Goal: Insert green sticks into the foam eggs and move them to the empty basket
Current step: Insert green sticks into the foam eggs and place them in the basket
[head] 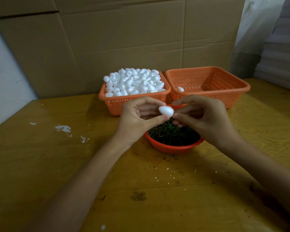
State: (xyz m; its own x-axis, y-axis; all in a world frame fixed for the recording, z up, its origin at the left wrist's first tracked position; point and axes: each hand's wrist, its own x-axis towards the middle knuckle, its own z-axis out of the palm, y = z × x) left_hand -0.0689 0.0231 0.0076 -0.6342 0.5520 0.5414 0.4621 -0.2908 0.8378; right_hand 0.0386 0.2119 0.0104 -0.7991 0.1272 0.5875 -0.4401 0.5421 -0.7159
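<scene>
Foam egg [166, 111]: a single white one is held up in the air between both hands, lying sideways, directly above the far edge of the round red basket [172, 149]. The left hand [137, 119] pinches it, with the thumb under its lower side and the forefinger curved over the top; the other fingers are curled in behind. The right hand [206, 118] comes in from the other side with its fingers bent, and its thumb tip touches the egg's right end while the forefinger arches just above. Whether this hand pinches the egg itself or a stick is too small to tell.

The round red basket sits on the surface [74, 164] below the hands and holds a dark tangle of green sticks [172, 134]. Behind it stand two square orange baskets side by side, touching or nearly so. The left orange basket [117, 104] is heaped over its rim with foam eggs [134, 82]. The right orange basket [224, 81] holds one lone egg [180, 89] near its left wall.

White crumbs [63, 128] and dark specks are scattered over the yellowish wooden surface. Large cardboard boxes [124, 39] rise behind the baskets.
</scene>
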